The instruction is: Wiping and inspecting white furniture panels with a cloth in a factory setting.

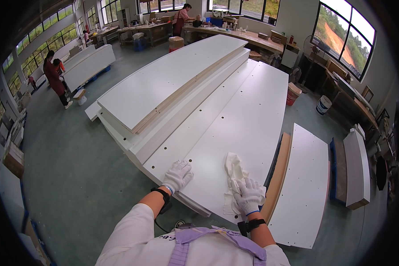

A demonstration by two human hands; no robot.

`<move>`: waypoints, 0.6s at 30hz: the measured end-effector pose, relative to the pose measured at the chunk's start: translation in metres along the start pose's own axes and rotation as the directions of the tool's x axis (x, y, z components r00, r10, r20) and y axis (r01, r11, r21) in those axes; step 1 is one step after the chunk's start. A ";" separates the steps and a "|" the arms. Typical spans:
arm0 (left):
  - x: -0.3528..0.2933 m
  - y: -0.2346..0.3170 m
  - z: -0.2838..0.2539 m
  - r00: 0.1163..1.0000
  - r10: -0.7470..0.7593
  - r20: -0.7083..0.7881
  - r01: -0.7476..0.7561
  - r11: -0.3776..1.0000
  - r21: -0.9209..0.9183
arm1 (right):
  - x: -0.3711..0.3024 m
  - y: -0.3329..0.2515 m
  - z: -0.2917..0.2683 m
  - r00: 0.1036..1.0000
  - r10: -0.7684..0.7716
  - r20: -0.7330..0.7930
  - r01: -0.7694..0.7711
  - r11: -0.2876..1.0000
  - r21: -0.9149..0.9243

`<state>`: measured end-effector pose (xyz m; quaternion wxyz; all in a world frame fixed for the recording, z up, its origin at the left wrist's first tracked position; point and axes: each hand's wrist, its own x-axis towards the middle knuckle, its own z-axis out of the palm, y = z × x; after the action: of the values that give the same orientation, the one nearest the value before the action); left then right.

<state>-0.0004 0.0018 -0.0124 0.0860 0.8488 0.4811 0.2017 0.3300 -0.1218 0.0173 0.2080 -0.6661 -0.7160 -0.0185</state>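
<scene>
A large white panel (248, 128) with drilled holes lies in front of me. My left hand (179, 175), in a white knitted glove, rests on the panel near its front left edge, fingers laid on the surface with nothing in them. Toward the front right corner, my right hand (249, 195), gloved the same way, grips and presses a crumpled white cloth (234, 166) against the panel. Part of the cloth spreads out ahead of the hand, and some hangs beside it. Black bands circle both wrists.
Left of the panel lies a stack of more white boards (173, 80). Another white panel (299, 186) stands to the right, then a smaller stack (357, 168). Beyond are a bucket (323, 104), a workbench (239, 37) and a person (180, 21). People (54, 77) stand far left.
</scene>
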 end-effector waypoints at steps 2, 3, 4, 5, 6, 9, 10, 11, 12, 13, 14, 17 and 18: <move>0.001 0.001 0.000 1.000 0.003 -0.001 -0.003 1.000 -0.003 | -0.001 0.002 0.002 1.000 0.001 -0.002 -0.001 1.000 -0.004; 0.001 0.001 0.000 1.000 0.001 0.001 -0.001 1.000 -0.002 | -0.001 0.003 0.003 1.000 0.001 -0.004 -0.001 1.000 -0.007; 0.000 0.001 0.000 1.000 -0.001 0.004 0.001 1.000 0.000 | -0.001 0.002 0.001 1.000 0.001 -0.004 -0.001 1.000 -0.007; 0.000 0.001 0.000 1.000 -0.002 0.004 0.002 1.000 0.000 | 0.000 0.000 -0.001 1.000 0.002 0.006 -0.002 1.000 0.002; 0.000 0.001 0.000 1.000 -0.004 0.003 0.004 1.000 -0.001 | 0.000 -0.001 -0.002 1.000 0.004 0.016 -0.005 1.000 0.010; 0.001 0.001 0.001 1.000 -0.001 0.006 0.001 1.000 -0.004 | -0.001 0.002 0.001 1.000 0.001 0.008 -0.001 1.000 0.003; 0.001 0.000 0.000 1.000 0.001 0.010 -0.001 1.000 -0.005 | -0.001 0.002 0.001 1.000 0.001 0.009 -0.001 1.000 0.004; 0.001 0.000 0.000 1.000 0.000 0.010 0.000 1.000 -0.004 | -0.001 0.002 0.001 1.000 0.001 0.008 -0.001 1.000 0.010; 0.000 0.001 -0.001 1.000 -0.007 0.016 0.007 1.000 -0.003 | -0.001 0.001 0.001 1.000 0.002 0.007 -0.002 1.000 0.015; 0.000 0.001 -0.001 1.000 -0.013 0.021 0.013 1.000 -0.002 | 0.000 0.001 0.000 1.000 0.001 0.007 -0.002 1.000 0.015; 0.000 0.000 0.000 1.000 -0.013 0.021 0.014 1.000 -0.002 | 0.000 -0.001 -0.001 1.000 0.003 0.009 -0.003 1.000 0.012; 0.000 -0.002 0.002 1.000 -0.005 0.027 0.005 1.000 0.018 | 0.000 -0.001 -0.002 1.000 -0.004 -0.004 0.004 1.000 0.003; 0.000 -0.002 0.003 1.000 -0.005 0.024 0.005 1.000 0.014 | 0.000 0.000 -0.001 1.000 -0.013 -0.018 0.013 1.000 -0.002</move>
<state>-0.0009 0.0035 -0.0155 0.0862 0.8506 0.4834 0.1881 0.3301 -0.1224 0.0186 0.2137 -0.6613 -0.7185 -0.0266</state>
